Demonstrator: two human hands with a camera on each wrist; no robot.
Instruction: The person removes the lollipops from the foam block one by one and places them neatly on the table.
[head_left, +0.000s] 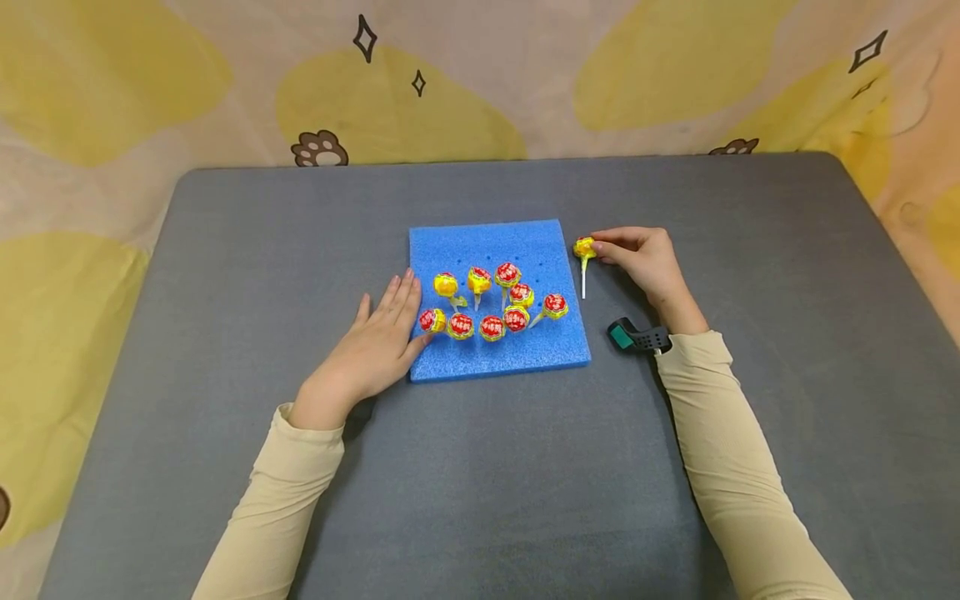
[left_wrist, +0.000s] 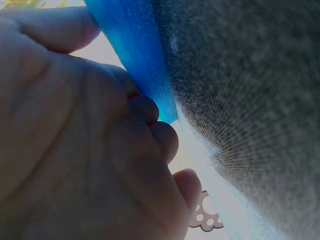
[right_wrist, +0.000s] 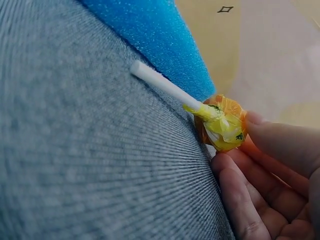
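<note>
A blue foam board (head_left: 480, 242) lies flat on the grey table, with several wrapped lollipops (head_left: 492, 327) stuck into it by their sticks, some leaning. My left hand (head_left: 378, 337) rests along the board's left edge, fingers extended and thumb reaching onto its front-left part. In the left wrist view, the thumb and fingertips of that hand (left_wrist: 75, 135) are right at the foam's side (left_wrist: 135, 45). Just right of the board, my right hand (head_left: 643, 262) pinches a yellow-wrapped lollipop (right_wrist: 225, 125) by its head between thumb and fingers. Its white stick (right_wrist: 162, 85) points toward the table's front.
A black perforated strap with a green-faced piece (head_left: 622, 336) sits beside the right cuff. Small holes (head_left: 536, 281) dot the foam behind the lollipops. The grey table (head_left: 480, 475) extends around the board, and a patterned yellow cloth (head_left: 465, 100) hangs behind its far edge.
</note>
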